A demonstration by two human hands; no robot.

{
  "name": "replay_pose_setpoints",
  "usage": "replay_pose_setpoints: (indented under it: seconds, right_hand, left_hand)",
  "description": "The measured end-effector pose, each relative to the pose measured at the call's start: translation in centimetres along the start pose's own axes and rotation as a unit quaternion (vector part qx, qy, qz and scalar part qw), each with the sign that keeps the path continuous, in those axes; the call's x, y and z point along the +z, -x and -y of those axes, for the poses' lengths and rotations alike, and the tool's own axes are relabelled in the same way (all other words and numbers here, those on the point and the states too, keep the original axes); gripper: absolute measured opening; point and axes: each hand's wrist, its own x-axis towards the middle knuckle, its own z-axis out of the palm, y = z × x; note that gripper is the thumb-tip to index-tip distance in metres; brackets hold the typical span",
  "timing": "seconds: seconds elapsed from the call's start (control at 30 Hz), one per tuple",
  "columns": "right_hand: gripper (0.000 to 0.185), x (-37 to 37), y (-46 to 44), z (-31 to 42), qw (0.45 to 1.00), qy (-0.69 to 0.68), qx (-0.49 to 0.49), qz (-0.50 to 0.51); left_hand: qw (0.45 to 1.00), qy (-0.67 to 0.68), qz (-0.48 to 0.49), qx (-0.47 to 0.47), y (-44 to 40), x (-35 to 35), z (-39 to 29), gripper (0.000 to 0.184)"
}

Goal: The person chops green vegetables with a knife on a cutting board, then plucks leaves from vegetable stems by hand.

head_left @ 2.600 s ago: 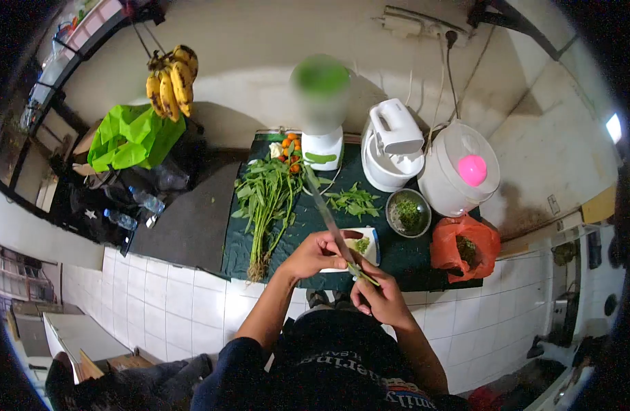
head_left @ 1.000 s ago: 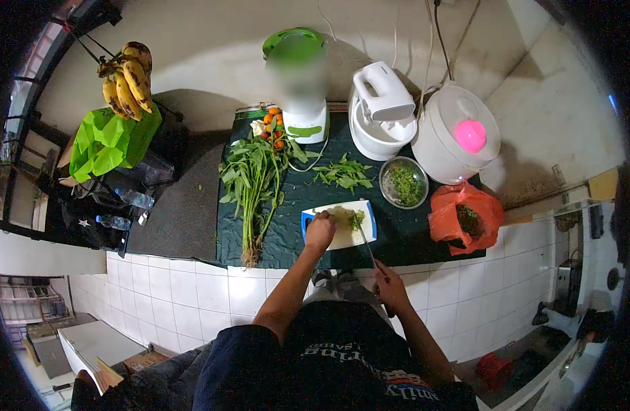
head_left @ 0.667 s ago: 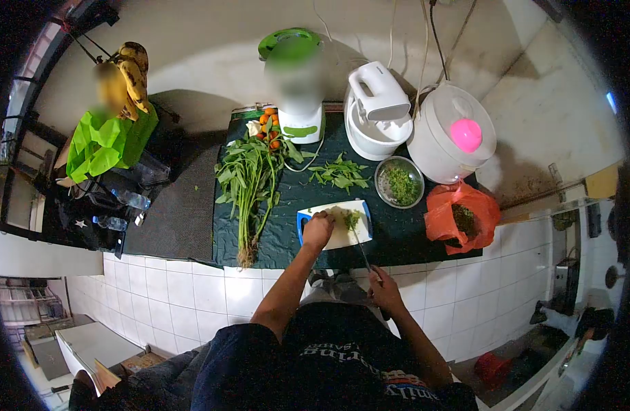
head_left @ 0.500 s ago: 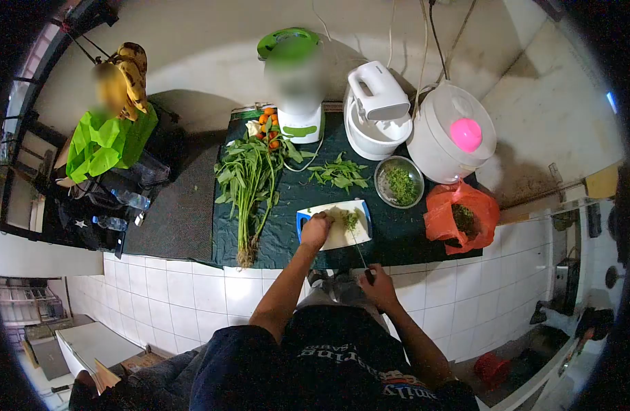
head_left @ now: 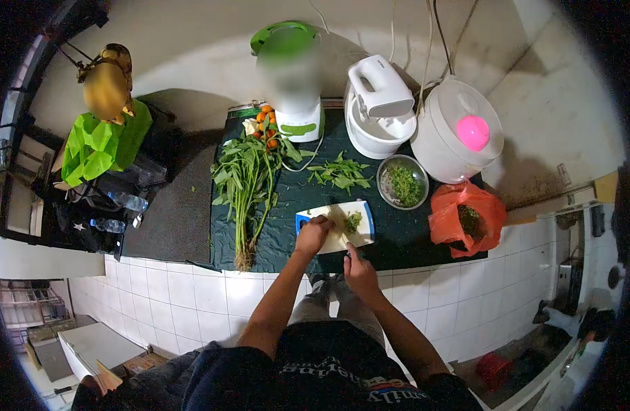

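A white cutting board with blue ends (head_left: 364, 236) lies near the table's front edge. My left hand (head_left: 313, 235) rests over its left half, fingers curled together; what they pinch is hidden. In my right hand (head_left: 361, 270) is a knife (head_left: 348, 251), its handle in my closed fingers and its blade over the board, pointing towards my left fingertips. Chopped greens (head_left: 353, 221) form a small pile on the board's right side. Behind the board lie loose green leaves (head_left: 341, 172), and a steel bowl (head_left: 385, 194) with chopped greens stands to the back right.
Long leafy stalks (head_left: 244, 219) lie to the left, with orange tomatoes (head_left: 271, 133) behind them. A blender (head_left: 299, 125), a white stand mixer (head_left: 381, 89) and a large white container with a pink knob (head_left: 441, 137) line the back. A red plastic bag (head_left: 489, 229) sits at the right.
My right hand has moved forward and left, bringing the knife from the board's front edge to over the board beside my left fingers. The left hand stays on the board.
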Motion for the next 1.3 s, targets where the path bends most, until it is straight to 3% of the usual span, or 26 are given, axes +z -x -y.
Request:
replay_pose_setpoints:
  seconds: [0.33,0.47,0.53,0.7,0.87,0.93,1.03,1.17,1.23,1.3]
  right_hand:
    - [0.052,2.7,0.8,-0.6,0.996,0.082,0.017,0.022]
    - [0.054,4.0,0.9,-1.4,0.999,0.032,-0.015,-0.022]
    - [0.052,3.9,0.2,-0.8,0.993,0.096,0.052,0.049]
    - [0.049,2.5,-3.4,1.0,0.989,0.056,0.106,0.087]
    - [0.051,2.4,-2.1,-0.1,0.996,0.056,0.062,0.024]
    - [0.039,1.8,-1.3,0.0,0.998,0.052,0.04,-0.004]
    - [0.04,1.1,-0.4,-0.2,0.999,0.026,0.035,-0.031]
    - [0.042,0.0,0.8,-0.7,0.999,0.007,0.002,-0.041]
    - [0.043,-0.7,1.3,-0.8,0.998,0.017,0.066,0.007]
    - [0.043,-0.9,1.6,-1.1,0.998,0.012,0.056,0.004]
  left_hand:
    - [0.997,-0.043,-0.047,0.053,0.6,1.0,0.5,0.025]
    - [0.998,-0.029,-0.036,0.048,0.7,0.7,0.5,0.031]
    - [0.998,-0.004,-0.04,0.044,0.7,1.1,1.1,0.027]
    - [0.995,0.087,-0.05,-0.024,0.4,1.8,1.9,0.017]
    - [0.998,0.044,-0.052,-0.018,0.2,1.2,1.0,0.018]
    - [0.998,0.022,-0.049,-0.025,0.2,1.3,0.8,0.018]
    - [0.998,-0.022,-0.047,-0.028,0.2,1.4,0.7,0.017]
    - [0.992,-0.077,-0.098,-0.017,-0.5,0.6,0.3,0.013]
    - [0.993,-0.066,-0.098,-0.019,-1.2,-0.4,0.8,0.01]
    - [0.991,-0.075,-0.103,-0.027,-1.9,-1.2,1.2,0.009]
